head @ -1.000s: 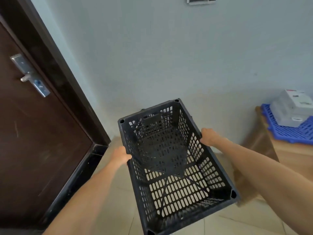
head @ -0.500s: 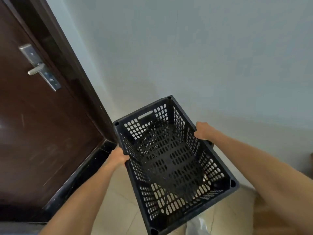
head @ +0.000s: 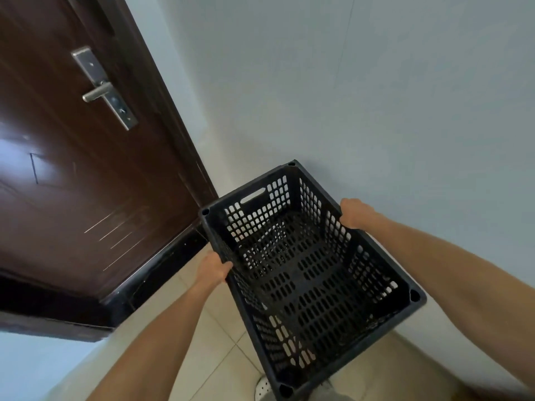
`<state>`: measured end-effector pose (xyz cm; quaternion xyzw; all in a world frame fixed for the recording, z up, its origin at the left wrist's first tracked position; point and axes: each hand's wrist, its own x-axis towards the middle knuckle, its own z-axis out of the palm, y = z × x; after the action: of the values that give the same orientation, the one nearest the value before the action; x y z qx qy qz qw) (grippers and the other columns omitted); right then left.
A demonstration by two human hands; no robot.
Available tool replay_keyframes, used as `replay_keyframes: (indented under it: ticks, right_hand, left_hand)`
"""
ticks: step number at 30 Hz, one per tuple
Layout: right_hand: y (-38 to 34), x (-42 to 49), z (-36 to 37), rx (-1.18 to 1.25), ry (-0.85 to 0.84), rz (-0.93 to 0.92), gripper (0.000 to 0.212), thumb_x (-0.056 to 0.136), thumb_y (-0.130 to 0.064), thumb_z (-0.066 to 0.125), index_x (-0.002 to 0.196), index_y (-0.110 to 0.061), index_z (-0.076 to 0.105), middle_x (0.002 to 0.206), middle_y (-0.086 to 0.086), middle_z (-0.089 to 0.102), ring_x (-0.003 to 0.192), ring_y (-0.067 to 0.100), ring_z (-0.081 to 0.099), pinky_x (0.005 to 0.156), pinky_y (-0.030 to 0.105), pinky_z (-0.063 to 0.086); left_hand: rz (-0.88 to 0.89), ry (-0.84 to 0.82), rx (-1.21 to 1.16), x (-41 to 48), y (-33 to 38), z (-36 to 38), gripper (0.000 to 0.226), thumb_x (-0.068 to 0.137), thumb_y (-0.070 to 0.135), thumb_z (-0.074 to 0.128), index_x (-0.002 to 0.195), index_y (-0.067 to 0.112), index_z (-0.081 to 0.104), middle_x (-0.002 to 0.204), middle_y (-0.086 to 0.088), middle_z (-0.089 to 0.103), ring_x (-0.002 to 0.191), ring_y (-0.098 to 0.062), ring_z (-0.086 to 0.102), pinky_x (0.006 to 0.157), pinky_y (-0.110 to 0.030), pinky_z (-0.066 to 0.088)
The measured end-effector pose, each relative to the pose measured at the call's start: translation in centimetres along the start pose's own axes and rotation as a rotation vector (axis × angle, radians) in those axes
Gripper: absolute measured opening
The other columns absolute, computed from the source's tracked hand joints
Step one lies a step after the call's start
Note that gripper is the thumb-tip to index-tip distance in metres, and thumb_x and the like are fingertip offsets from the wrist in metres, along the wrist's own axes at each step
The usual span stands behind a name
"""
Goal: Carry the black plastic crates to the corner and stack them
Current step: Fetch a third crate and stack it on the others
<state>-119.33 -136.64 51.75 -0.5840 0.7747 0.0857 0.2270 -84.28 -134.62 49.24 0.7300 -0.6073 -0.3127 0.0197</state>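
An empty black plastic crate point(head: 307, 273) with perforated walls and floor hangs in the air in front of me, its far end close to the corner where the door frame meets the pale wall. My left hand point(head: 212, 269) grips the rim of its left long side. My right hand point(head: 354, 212) grips the rim of its right long side. The crate is held slightly tilted, open side up. No other crate is in view.
A dark brown door point(head: 72, 169) with a metal handle point(head: 98, 92) stands on the left, with a black threshold point(head: 162, 264) at its foot. The pale wall point(head: 376, 96) fills the right. Beige floor tiles point(head: 214, 351) lie below. A white shoe point(head: 263, 386) shows under the crate.
The view has swung left toward the door and the corner. The crate, still in both hands, has come nearer to the corner; the blue pallet and boxes on the right have left the view.
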Motion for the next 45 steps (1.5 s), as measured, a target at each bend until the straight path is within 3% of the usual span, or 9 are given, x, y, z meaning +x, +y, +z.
replay_keyframes:
  ticks: [6, 13, 19, 22, 25, 29, 34, 41, 45]
  right_hand:
    - [-0.4, 4.1, -1.5, -0.052, 0.068, -0.055, 0.029, 0.093, -0.004, 0.047, 0.122, 0.001, 0.05, 0.124, 0.019, 0.053, 0.112, 0.036, 0.057, 0.088, 0.04, 0.047]
    - [0.0, 6.9, -0.7, -0.105, 0.07, -0.098, 0.032, 0.093, 0.001, 0.045, 0.125, 0.001, 0.046, 0.125, 0.018, 0.049, 0.109, 0.034, 0.057, 0.088, 0.039, 0.049]
    - [0.1, 7.9, -0.4, -0.111, 0.107, -0.09, 0.034, 0.093, 0.002, 0.045, 0.127, 0.001, 0.044, 0.127, 0.019, 0.047, 0.111, 0.036, 0.056, 0.09, 0.041, 0.048]
    - [0.2, 8.2, -0.4, -0.103, 0.116, -0.093, 0.032, 0.093, 0.001, 0.047, 0.125, 0.0, 0.045, 0.125, 0.019, 0.048, 0.109, 0.035, 0.056, 0.087, 0.042, 0.049]
    - [0.5, 8.1, -0.4, -0.15, 0.127, -0.102, 0.029, 0.093, -0.006, 0.052, 0.122, -0.003, 0.046, 0.121, 0.017, 0.051, 0.104, 0.032, 0.057, 0.083, 0.041, 0.05]
    - [-0.8, 7.0, 0.0, -0.177, 0.163, -0.065, 0.043, 0.092, -0.009, 0.048, 0.134, -0.008, 0.039, 0.129, 0.015, 0.048, 0.114, 0.032, 0.052, 0.088, 0.042, 0.047]
    - [-5.6, 2.9, 2.4, -0.054, 0.147, -0.077, 0.061, 0.096, -0.02, 0.047, 0.15, -0.013, 0.02, 0.149, 0.015, 0.033, 0.133, 0.037, 0.037, 0.104, 0.049, 0.039]
    - [-13.9, -8.1, 10.6, 0.128, 0.176, -0.203, 0.058, 0.103, -0.034, 0.035, 0.153, -0.02, 0.011, 0.152, 0.007, 0.034, 0.137, 0.032, 0.034, 0.103, 0.046, 0.04]
    - [-15.4, -12.9, 15.4, 0.137, 0.163, -0.202, 0.063, 0.1, -0.054, 0.027, 0.153, -0.025, 0.01, 0.152, 0.003, 0.035, 0.136, 0.027, 0.036, 0.104, 0.043, 0.04]
  left_hand:
    - [-0.111, 0.048, -0.087, 0.6, 2.1, 0.8, 0.011, 0.091, 0.012, 0.06, 0.087, 0.006, 0.052, 0.094, -0.021, 0.071, 0.089, -0.033, 0.07, 0.07, -0.034, 0.05]
    - [-0.069, -0.047, -0.149, 1.8, 2.4, 0.6, 0.019, 0.093, 0.014, 0.062, 0.11, 0.005, 0.06, 0.11, -0.015, 0.071, 0.093, -0.03, 0.071, 0.087, -0.04, 0.056]
    - [-0.013, -0.167, -0.058, 2.2, 2.5, -0.4, 0.04, 0.095, 0.025, 0.061, 0.129, 0.006, 0.048, 0.099, -0.016, 0.074, 0.085, -0.027, 0.074, 0.091, -0.042, 0.055]
    - [0.05, -0.196, 0.132, 2.4, 2.3, -0.9, 0.047, 0.094, 0.041, 0.059, 0.126, 0.008, 0.049, 0.095, -0.013, 0.074, 0.083, -0.024, 0.073, 0.085, -0.038, 0.057]
    - [0.113, -0.177, 0.403, 3.4, 2.2, -1.7, 0.055, 0.089, 0.058, 0.055, 0.117, 0.011, 0.057, 0.088, -0.001, 0.068, 0.08, -0.019, 0.067, 0.057, -0.025, 0.046]
    - [0.252, -0.101, 0.685, 5.2, 1.5, -2.4, 0.069, 0.082, 0.073, 0.049, 0.118, 0.014, 0.058, 0.109, -0.004, 0.064, 0.101, -0.024, 0.062, 0.08, -0.036, 0.05]
    - [0.543, 0.066, 0.942, 6.2, 1.4, -2.6, 0.071, 0.08, 0.076, 0.043, 0.108, 0.014, 0.063, 0.114, -0.004, 0.064, 0.11, -0.024, 0.058, 0.085, -0.039, 0.047]
    - [0.942, -0.069, 0.738, 7.4, -0.2, -2.7, 0.04, 0.092, 0.06, 0.044, 0.11, 0.026, 0.058, 0.113, 0.008, 0.063, 0.113, -0.016, 0.057, 0.1, -0.036, 0.038]
    - [1.144, -0.108, 0.751, 8.6, -1.8, -3.2, 0.044, 0.095, 0.058, 0.038, 0.116, 0.027, 0.061, 0.116, 0.01, 0.066, 0.113, -0.012, 0.059, 0.103, -0.031, 0.035]
